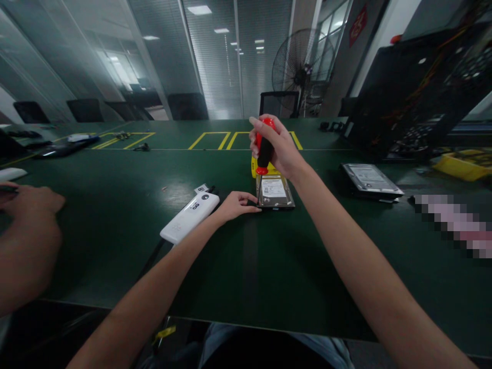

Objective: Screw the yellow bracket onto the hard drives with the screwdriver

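Note:
My right hand point(282, 143) is closed around the red and black handle of a screwdriver point(264, 151), held upright. Its thin shaft points down to the left edge of a hard drive point(273, 188) lying flat with its white label facing up. My left hand point(238, 205) grips the drive's near left corner between thumb and fingers, close to the screwdriver's tip. The tip itself is too small to make out. A yellow object point(254, 166) sits just behind the drive, partly hidden by my right hand.
A white power bank point(190, 218) with a cable lies beside my left forearm. More hard drives point(369, 179) are stacked at the right, near a yellow tray point(465, 164) and a black computer case point(400, 97). Another person's hand point(31, 200) is at the far left.

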Action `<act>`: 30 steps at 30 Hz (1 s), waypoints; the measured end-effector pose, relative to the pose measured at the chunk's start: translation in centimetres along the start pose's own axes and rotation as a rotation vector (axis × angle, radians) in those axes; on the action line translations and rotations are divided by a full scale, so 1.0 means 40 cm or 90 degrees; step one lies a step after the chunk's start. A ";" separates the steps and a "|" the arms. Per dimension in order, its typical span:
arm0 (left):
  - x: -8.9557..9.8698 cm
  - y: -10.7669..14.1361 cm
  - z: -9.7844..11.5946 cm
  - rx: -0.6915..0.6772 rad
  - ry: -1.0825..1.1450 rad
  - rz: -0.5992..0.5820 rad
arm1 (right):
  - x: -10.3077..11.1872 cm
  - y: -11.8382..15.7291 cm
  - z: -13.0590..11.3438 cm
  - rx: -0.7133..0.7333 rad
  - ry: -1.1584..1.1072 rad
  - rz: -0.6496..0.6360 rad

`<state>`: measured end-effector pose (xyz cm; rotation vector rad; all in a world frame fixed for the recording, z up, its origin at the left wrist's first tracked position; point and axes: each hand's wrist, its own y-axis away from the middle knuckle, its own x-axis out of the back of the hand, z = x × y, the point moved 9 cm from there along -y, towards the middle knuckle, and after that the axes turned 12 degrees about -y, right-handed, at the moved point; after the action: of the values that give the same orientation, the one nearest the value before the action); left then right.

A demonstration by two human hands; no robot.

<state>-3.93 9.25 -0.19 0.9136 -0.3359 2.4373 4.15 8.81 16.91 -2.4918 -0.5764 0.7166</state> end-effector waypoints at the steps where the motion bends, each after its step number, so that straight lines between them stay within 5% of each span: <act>1: 0.000 -0.001 0.000 -0.002 -0.001 0.000 | 0.006 -0.002 0.002 0.000 0.006 0.010; 7: 0.000 -0.001 -0.004 -0.001 0.003 -0.001 | 0.028 -0.003 -0.006 0.029 0.022 0.057; 18: -0.001 0.001 0.000 0.001 0.003 -0.002 | -0.009 -0.002 0.012 -0.047 -0.010 -0.050; 30: 0.002 0.005 0.012 0.002 -0.008 -0.002 | -0.016 0.005 0.004 -0.051 0.001 -0.048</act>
<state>-3.84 8.92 0.21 0.9305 -0.3349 2.4314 3.62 8.40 16.92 -2.5297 -0.7068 0.6745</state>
